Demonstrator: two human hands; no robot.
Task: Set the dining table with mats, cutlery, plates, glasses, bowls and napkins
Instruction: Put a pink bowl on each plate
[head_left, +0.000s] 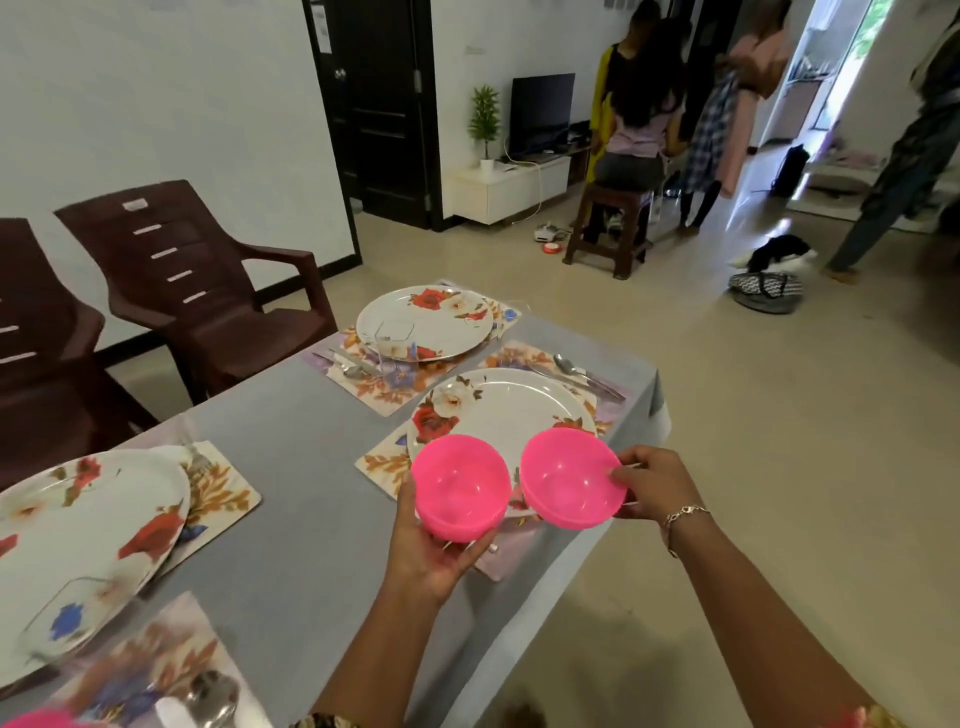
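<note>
I hold two pink plastic bowls in the air above the near right place setting. My left hand (434, 551) cups the left pink bowl (460, 486) from below, fingers curled round its base. My right hand (657, 486) pinches the rim of the right pink bowl (569, 475). Under them lies a floral plate (504, 405) on a floral mat (382, 462), with a spoon and knife (582, 375) to its right. A second floral plate (426, 319) with a clear glass (395, 343) stands farther back. A third floral plate (83, 535) sits at the left.
The grey table (291, 431) ends at its right edge close to my arms. Two brown plastic chairs (197, 280) stand along the left side. Another mat with cutlery (208, 696) lies at the bottom left. Several people and a stool (610, 228) are across the room.
</note>
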